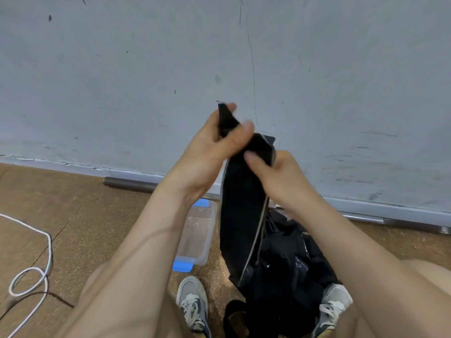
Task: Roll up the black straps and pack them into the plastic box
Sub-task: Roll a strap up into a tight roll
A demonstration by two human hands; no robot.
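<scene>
A wide black strap (241, 215) with a grey edge hangs from both my hands in front of the wall. My left hand (210, 147) pinches its upper end between thumb and fingers. My right hand (275, 176) grips the strap just below, thumb pressed on its front. The strap's lower end drops into a heap of black straps (290, 269) on the floor between my feet. A clear plastic box (199, 232) with blue clips lies on the floor under my left forearm, partly hidden by it.
A grey wall fills the upper view, with a metal rod (127, 184) along its base. A white cable (36, 272) loops on the brown floor at the left. My grey shoes (194, 303) stand beside the heap.
</scene>
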